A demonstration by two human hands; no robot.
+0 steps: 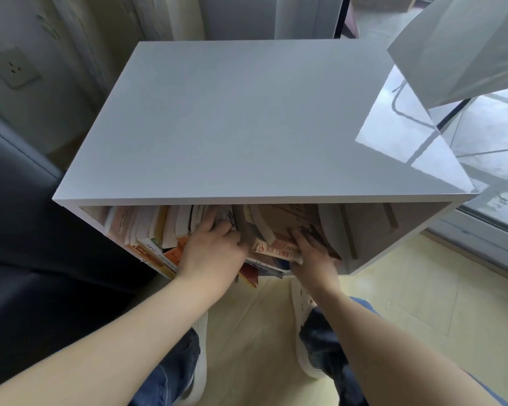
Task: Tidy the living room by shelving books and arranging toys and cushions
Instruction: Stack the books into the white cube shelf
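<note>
A white cabinet (247, 121) with an open front stands before me, seen from above. Inside its top compartment stand several books (156, 230), leaning to the right. My left hand (210, 253) reaches in and presses on the spines of the middle books. My right hand (313, 253) grips a leaning book with a pale cover and red print (272, 246) from below. Further book spines (258, 269) show on a lower level under my hands. The right part of the compartment holds no books. The cabinet top hides the upper parts of the books.
A dark sofa (21, 230) stands close on the left. A wall socket (12, 68) and curtains are behind it. A glass door (487, 159) is at the right, a lampshade (464, 45) hangs above the cabinet's corner. My feet (305, 347) stand on pale yellow floor.
</note>
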